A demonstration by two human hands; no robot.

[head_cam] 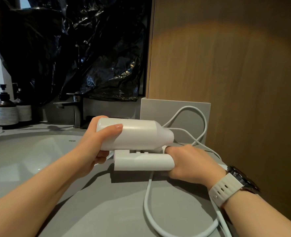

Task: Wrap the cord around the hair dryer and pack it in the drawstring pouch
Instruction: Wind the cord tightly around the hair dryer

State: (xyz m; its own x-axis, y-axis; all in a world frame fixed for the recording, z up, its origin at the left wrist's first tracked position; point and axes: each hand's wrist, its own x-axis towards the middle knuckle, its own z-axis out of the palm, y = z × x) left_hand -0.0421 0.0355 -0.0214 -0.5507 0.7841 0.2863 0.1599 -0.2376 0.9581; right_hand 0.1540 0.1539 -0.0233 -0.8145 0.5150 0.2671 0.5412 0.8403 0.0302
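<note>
Hair dryer (138,134), white with its handle folded under the barrel, lies sideways low over the grey counter (115,207), just right of the sink (21,156). Left grip (93,144) is wrapped round the barrel's left end, thumb along the top. Right grip (191,161) is clenched round the right end of the folded handle, a watch (240,180) on that wrist. White cord (146,199) drops from under the handle, runs along the counter toward the near edge and curves right; more of it loops up on the far side against a grey block (158,108) beside the wood panel (243,65). Faucet (76,108) and two pump bottles (5,110) stand far left, under crumpled black plastic (81,48)
</note>
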